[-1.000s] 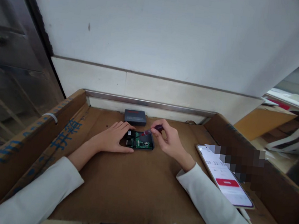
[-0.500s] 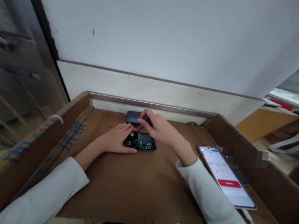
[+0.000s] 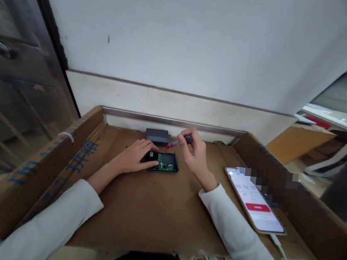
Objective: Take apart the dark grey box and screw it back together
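A small dark case (image 3: 177, 164) with a green circuit board (image 3: 166, 167) inside lies on the cardboard. My left hand (image 3: 132, 158) grips its left end, fingers along the far side and thumb over the near part. Between the thumb and fingers of my right hand (image 3: 196, 155) is a screwdriver (image 3: 172, 144) with a translucent red-purple handle. It slants down to the left, its tip close to my left fingertips at the far edge of the case. Whether the tip touches a screw is too small to tell. Just behind lies a dark grey cover (image 3: 158, 135).
Cardboard walls (image 3: 61, 150) with blue print border the work surface. On the right lies a lit phone (image 3: 254, 202) with a white cable (image 3: 280, 244) plugged in. A white wall (image 3: 183, 43) rises behind, and a metal door (image 3: 9, 53) stands left.
My right hand has moved right and turned, and the screwdriver has gone from steep to slanted. My left thumb has shifted up onto the case. The grey cover shows more fully.
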A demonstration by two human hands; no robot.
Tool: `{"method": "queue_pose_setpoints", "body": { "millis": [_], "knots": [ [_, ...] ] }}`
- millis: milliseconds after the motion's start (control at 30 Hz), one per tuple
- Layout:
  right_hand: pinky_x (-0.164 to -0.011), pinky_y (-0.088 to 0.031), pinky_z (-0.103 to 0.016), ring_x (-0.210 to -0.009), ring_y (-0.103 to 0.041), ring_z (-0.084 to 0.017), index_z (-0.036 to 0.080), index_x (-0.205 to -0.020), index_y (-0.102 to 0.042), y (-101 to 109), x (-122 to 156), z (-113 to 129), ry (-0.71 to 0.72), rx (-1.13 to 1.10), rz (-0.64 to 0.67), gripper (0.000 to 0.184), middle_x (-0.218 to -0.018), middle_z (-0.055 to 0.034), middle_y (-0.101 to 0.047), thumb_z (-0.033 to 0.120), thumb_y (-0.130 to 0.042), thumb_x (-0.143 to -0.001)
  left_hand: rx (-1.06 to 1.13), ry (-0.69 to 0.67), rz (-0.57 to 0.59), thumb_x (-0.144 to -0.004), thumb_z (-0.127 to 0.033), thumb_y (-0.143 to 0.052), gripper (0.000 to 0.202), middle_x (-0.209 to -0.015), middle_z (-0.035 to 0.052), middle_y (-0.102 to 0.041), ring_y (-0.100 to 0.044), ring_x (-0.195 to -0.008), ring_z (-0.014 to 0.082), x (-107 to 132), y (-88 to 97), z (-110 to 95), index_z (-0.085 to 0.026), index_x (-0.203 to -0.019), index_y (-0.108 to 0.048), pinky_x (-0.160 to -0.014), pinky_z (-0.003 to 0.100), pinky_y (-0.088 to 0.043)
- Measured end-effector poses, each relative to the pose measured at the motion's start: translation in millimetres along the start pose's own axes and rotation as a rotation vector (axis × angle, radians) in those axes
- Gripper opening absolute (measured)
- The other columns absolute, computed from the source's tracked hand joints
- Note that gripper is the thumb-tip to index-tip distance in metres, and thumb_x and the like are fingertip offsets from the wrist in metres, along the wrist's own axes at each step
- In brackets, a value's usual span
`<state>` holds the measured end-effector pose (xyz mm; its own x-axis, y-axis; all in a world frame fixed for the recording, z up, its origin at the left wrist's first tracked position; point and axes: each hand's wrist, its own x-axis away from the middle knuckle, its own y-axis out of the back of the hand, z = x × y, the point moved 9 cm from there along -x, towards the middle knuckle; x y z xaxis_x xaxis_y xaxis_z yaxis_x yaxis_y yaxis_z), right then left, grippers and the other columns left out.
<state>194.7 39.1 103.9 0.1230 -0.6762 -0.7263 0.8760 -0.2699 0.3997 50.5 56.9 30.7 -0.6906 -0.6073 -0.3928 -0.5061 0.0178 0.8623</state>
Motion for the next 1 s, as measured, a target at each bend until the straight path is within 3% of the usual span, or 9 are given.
{"method": "queue_pose_setpoints", "body": {
  "millis": [100, 167, 367, 567, 1000],
  "knots": [
    [-0.051, -0.034, -0.024, -0.05, -0.042, -0.009, 0.022, -0.083, -0.047, 10.1, 0.6, -2.0, -0.015, -0.004, -0.079, 0.018, -0.059, 0.0045, -0.047, 0.037, -0.049, -0.092, -0.022, -0.02, -0.026, -0.094, -0.047, -0.044, 0.034, -0.105, 0.0079, -0.061, -0.055, -0.098, 0.0232, 1.0, 5.0, -1.3, -0.019, -0.109, -0.056, -0.091, 0.04, -0.041],
    [-0.051, -0.034, -0.024, -0.05, -0.042, -0.009, 0.022, -0.082, -0.047, 9.8, 0.2, -4.0, -0.019, -0.012, -0.067, 0.018, -0.059, 0.0047, -0.047, 0.038, -0.049, -0.092, -0.009, -0.029, -0.043, -0.096, -0.041, -0.042, 0.029, -0.102, 0.0071, -0.062, -0.056, -0.096, 0.0215, 2.1, 8.6, -0.8, -0.019, -0.106, -0.057, -0.09, 0.038, -0.042],
    [-0.053, -0.037, -0.021, -0.054, -0.053, -0.009, 0.021, -0.086, -0.047, -17.1, 4.9, -2.8, 0.023, -0.023, 0.16, 0.017, -0.063, 0.0022, -0.059, 0.037, -0.048, -0.092, -0.033, 0.028, -0.115, -0.099, -0.028, -0.029, 0.03, -0.098, 0.0074, -0.063, -0.058, -0.094, 0.0201, 4.5, 15.7, 11.8, -0.018, -0.102, -0.058, -0.088, 0.036, -0.045],
    [-0.05, -0.034, -0.02, -0.048, -0.048, -0.007, 0.02, -0.087, -0.049, -27.1, 8.0, 2.6, 0.064, 0.073, 0.236, 0.018, -0.063, 0.0017, -0.06, 0.037, -0.047, -0.092, -0.061, 0.021, -0.13, -0.099, -0.026, -0.031, 0.028, -0.098, 0.0069, -0.063, -0.058, -0.093, 0.0193, 4.5, 15.9, 14.3, -0.017, -0.101, -0.057, -0.087, 0.035, -0.046],
    [-0.049, -0.035, -0.021, -0.046, -0.045, -0.008, 0.022, -0.084, -0.047, -11.7, 8.5, 5.0, 0.094, 0.076, 0.007, 0.015, -0.056, 0.0051, -0.049, 0.034, -0.047, -0.093, -0.014, 0.014, -0.105, -0.098, -0.033, -0.034, 0.029, -0.095, 0.006, -0.062, -0.059, -0.086, 0.0178, 4.9, 17.9, 7.0, -0.018, -0.101, -0.059, -0.081, 0.032, -0.047]
  ]
}}
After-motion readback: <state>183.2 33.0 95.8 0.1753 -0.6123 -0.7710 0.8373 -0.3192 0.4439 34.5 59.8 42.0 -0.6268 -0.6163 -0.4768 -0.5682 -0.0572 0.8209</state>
